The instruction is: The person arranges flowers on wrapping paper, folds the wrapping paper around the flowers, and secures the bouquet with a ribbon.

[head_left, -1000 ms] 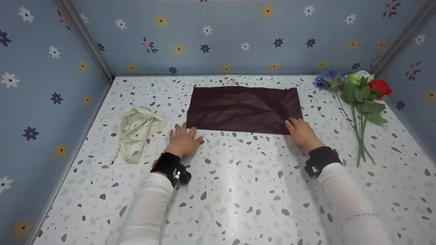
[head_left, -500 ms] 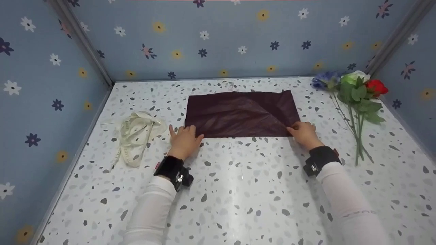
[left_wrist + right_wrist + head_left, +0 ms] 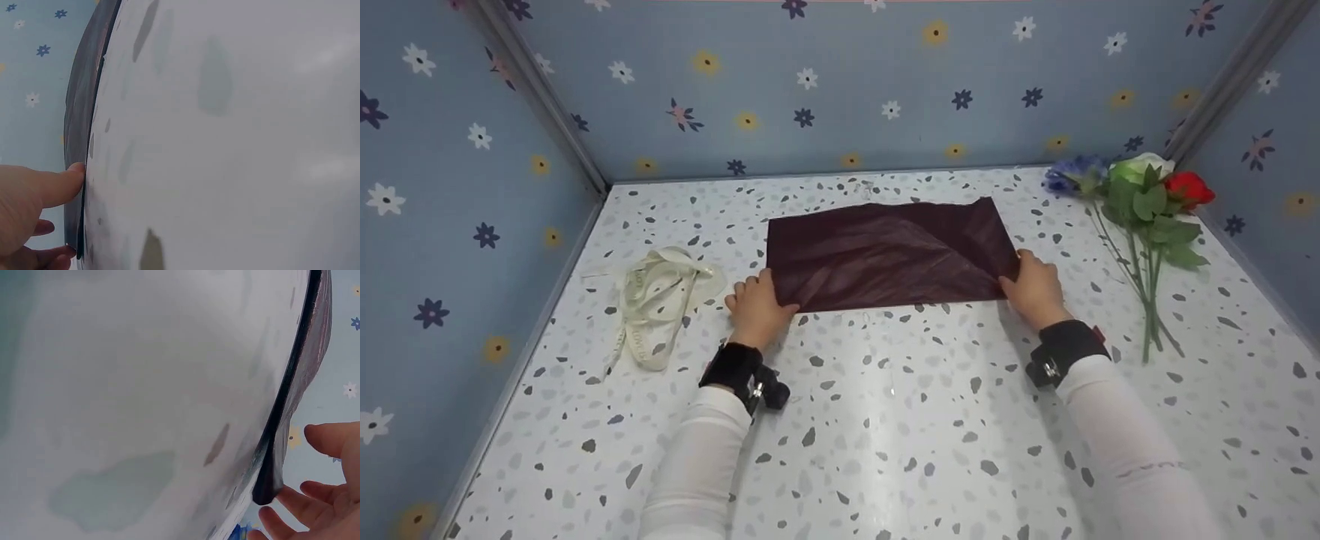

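Note:
A dark maroon sheet (image 3: 885, 259), thin and wrinkled like wrapping paper, lies folded in a rectangle towards the back of the table. At its near left corner is my left hand (image 3: 757, 307). In the left wrist view the left thumb (image 3: 70, 177) touches the near edge and a fingertip meets the corner. My right hand (image 3: 1036, 289) is at the near right corner, its fingers along the right side. The right wrist view has the right thumb (image 3: 326, 436) apart from the sheet, while a finger touches the corner.
A loosely coiled cream ribbon (image 3: 660, 300) lies to the left. On the right are several long-stemmed flowers, among them a red rose (image 3: 1189, 189) and a blue flower (image 3: 1076, 176). Blue floral panels (image 3: 847, 82) enclose the speckled table (image 3: 877, 435).
The sheet has turned slightly, its left end coming nearer. My right hand has gone from pinching the near edge to spreading round the corner. My left hand has moved slightly closer to the left corner.

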Tool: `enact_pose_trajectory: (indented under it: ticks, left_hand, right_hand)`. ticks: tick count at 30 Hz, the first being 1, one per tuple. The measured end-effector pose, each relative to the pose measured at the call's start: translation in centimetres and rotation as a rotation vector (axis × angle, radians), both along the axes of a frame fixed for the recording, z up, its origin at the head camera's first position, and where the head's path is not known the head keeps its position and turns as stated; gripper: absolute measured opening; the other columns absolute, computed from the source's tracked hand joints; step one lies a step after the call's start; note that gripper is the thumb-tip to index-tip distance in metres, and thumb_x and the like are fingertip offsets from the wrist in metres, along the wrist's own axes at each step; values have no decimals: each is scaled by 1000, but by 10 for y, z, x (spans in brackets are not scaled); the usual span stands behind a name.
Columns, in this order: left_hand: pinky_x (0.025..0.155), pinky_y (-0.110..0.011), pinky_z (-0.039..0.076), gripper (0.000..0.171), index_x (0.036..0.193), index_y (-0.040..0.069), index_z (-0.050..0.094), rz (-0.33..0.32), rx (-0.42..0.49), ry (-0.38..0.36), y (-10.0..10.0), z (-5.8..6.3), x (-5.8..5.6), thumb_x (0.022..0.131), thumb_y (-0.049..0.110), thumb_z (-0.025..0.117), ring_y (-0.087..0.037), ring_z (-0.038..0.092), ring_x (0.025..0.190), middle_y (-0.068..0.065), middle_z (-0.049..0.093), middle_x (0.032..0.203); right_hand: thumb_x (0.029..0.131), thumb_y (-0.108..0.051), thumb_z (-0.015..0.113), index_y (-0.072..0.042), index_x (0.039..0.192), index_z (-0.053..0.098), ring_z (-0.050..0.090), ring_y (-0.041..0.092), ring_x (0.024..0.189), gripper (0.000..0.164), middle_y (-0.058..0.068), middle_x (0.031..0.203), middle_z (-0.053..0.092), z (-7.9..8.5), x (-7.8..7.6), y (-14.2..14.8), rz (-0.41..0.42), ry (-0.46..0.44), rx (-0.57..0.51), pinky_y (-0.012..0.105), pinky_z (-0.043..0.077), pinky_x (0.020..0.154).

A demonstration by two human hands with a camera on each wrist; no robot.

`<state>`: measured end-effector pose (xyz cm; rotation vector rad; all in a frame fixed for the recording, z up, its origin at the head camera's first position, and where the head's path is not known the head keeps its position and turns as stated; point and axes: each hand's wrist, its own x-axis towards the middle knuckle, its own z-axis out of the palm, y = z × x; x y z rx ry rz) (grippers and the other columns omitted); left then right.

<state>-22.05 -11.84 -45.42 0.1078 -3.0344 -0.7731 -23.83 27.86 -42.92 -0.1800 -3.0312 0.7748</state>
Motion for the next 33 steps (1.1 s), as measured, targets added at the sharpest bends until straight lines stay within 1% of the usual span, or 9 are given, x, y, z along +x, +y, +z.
enact_pose_trajectory:
  ticks: [7,13,17,21,24,26,28,31,33]
  left_hand:
    - [97,-51,33,81,142,2,38,25,104,79,-2,1,-3,76,24,79,-40,46,117,-26,50,128]
    - [100,-47,40,90,147,-3,23,2,342,124,-2,1,-7,75,5,76,-42,50,113,-31,48,126]
    - [96,-42,44,81,147,-7,19,72,493,45,-1,7,-8,82,5,67,-38,55,107,-31,53,122]
    - [101,-38,42,61,142,-8,29,189,668,-57,1,14,-8,92,14,56,-33,52,118,-27,50,130]
    - [103,-34,40,57,142,-7,29,265,844,-105,2,19,-9,95,16,51,-30,52,121,-25,48,134]
    - [97,-30,46,56,143,-6,27,309,959,-136,3,21,-9,96,14,48,-27,58,111,-23,47,135]
    - [83,-22,52,52,142,-6,31,330,1032,-160,2,22,-8,96,13,47,-20,63,93,-21,51,127]
    - [59,-14,49,39,133,-6,45,323,1022,-163,-2,19,-7,96,10,46,-6,60,68,-14,54,109]
    - [52,-13,44,32,124,-6,50,308,977,-141,-5,17,-5,95,7,46,-3,58,58,-9,52,96]
  right_hand:
    - [93,-8,51,18,132,36,43,48,120,49,38,127,46,2,-1,-1,52,46,-16,53,33,104]
    - [94,-8,48,15,136,32,47,45,120,51,36,127,47,4,-1,-2,13,21,-76,51,37,103]
    - [93,-8,47,12,136,34,55,40,105,49,33,118,54,3,-1,-2,-3,32,-89,49,44,93]
    - [90,-5,47,13,131,40,56,36,93,45,31,107,58,2,-1,-1,-23,50,-71,47,46,85]
    - [88,-3,46,16,125,46,56,36,89,42,32,104,59,1,0,1,-43,44,-48,46,46,82]
    - [87,-4,46,17,118,52,57,37,89,38,33,104,60,0,0,2,-59,25,-32,47,47,82]
    - [87,-5,47,15,114,58,59,39,94,35,33,108,61,1,0,3,-76,-3,-24,48,47,86]
    - [88,-8,50,8,110,65,60,40,103,30,28,114,63,2,-1,4,-98,-37,-9,48,46,91]
    - [88,-8,51,5,111,66,61,39,103,30,25,114,64,2,-1,4,-109,-46,-24,47,47,91]
